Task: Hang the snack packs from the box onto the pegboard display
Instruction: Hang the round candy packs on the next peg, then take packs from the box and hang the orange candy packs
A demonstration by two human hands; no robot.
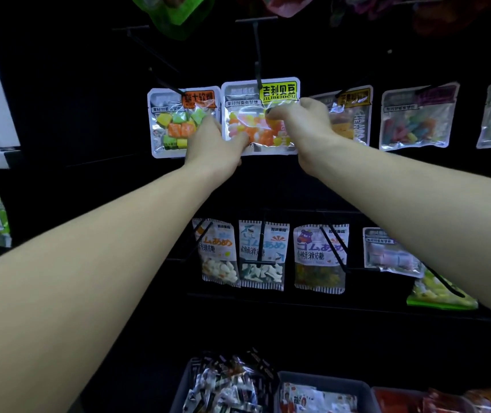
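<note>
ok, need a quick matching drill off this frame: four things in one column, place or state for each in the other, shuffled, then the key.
1. yellow-labelled clear jelly bean pack
2. orange-labelled pack of square candies
3. shark-print gummy pack
4. grey plastic bin

A. lower peg row, middle
B. bottom of the view, holding packets
C. held by the left hand and right hand
D. hanging just left of the held pack

Pairs: 1-C, 2-D, 3-A, 4-B

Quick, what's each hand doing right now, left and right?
Left hand: grips the lower left edge of the yellow-label candy pack.
Right hand: pinches the same pack's front.
</note>
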